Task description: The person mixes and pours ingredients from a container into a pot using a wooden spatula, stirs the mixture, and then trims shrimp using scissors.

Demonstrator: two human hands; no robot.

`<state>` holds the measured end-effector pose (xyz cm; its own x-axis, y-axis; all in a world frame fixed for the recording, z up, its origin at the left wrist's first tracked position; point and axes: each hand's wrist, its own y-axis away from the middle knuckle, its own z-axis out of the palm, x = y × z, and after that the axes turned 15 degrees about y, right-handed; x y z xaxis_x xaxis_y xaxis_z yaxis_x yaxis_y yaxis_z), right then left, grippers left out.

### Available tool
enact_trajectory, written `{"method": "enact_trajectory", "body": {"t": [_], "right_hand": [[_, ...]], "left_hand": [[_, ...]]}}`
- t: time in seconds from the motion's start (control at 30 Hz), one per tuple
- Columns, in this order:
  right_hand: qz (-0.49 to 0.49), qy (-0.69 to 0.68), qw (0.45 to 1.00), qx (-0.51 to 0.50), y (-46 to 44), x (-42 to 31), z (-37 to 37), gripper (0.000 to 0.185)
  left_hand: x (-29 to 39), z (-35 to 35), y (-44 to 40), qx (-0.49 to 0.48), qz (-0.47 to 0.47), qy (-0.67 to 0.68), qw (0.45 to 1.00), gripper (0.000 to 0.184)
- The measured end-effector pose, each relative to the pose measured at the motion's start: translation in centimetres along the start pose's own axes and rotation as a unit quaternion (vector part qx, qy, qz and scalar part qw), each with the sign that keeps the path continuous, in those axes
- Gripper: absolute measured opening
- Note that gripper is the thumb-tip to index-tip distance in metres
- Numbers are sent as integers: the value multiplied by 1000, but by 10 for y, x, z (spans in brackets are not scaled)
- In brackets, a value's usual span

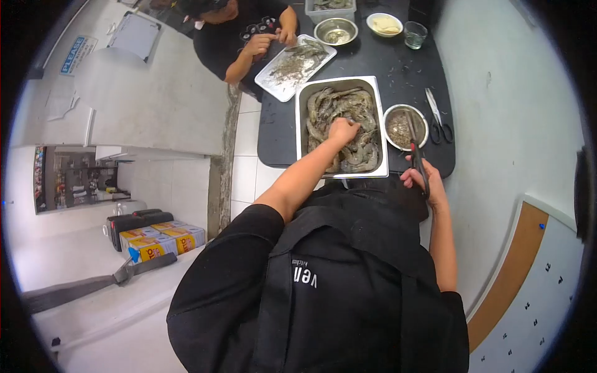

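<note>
A deep rectangular tray (384,152) full of raw shrimp (360,152) stands at the table's front edge. My left hand (343,130) reaches into it, fingers pressed together on the shrimp; whether one is between them is too small to tell. To the right of the tray, my right hand (429,180) holds scissors (418,163) with red on the handles, their blades reaching over a small round bowl (398,127) of shrimp scraps. Another pair of scissors (434,112) with black handles lies on the table right of the bowl.
Across the dark table (280,133), a person (249,37) works with both hands over a white tray (285,93). Farther back are a metal bowl (336,31), a bowl with pale contents (385,25), a glass (415,35) and a plastic container (329,13). A wall (491,112) stands at the right.
</note>
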<state>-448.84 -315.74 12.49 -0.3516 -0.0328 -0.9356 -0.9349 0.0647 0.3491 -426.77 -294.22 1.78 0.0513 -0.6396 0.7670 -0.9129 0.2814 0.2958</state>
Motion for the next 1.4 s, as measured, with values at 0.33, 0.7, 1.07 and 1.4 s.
{"method": "enact_trajectory", "body": {"t": [0.33,0.7,1.07,1.4], "right_hand": [[23,-36,997,62,21,23,0,46],[36,-8,997,66,23,20,0,52],[-41,185,975,113,-34,28,32,64],[68,303,908,282,-41,24,48,64]], "left_hand": [[0,53,-35,64,-56,44,995,33],[-2,65,-33,70,-94,325,938,25],[10,-51,22,71,150,109,980,41],[-79,-178,-144,186,210,-41,959,48]]}}
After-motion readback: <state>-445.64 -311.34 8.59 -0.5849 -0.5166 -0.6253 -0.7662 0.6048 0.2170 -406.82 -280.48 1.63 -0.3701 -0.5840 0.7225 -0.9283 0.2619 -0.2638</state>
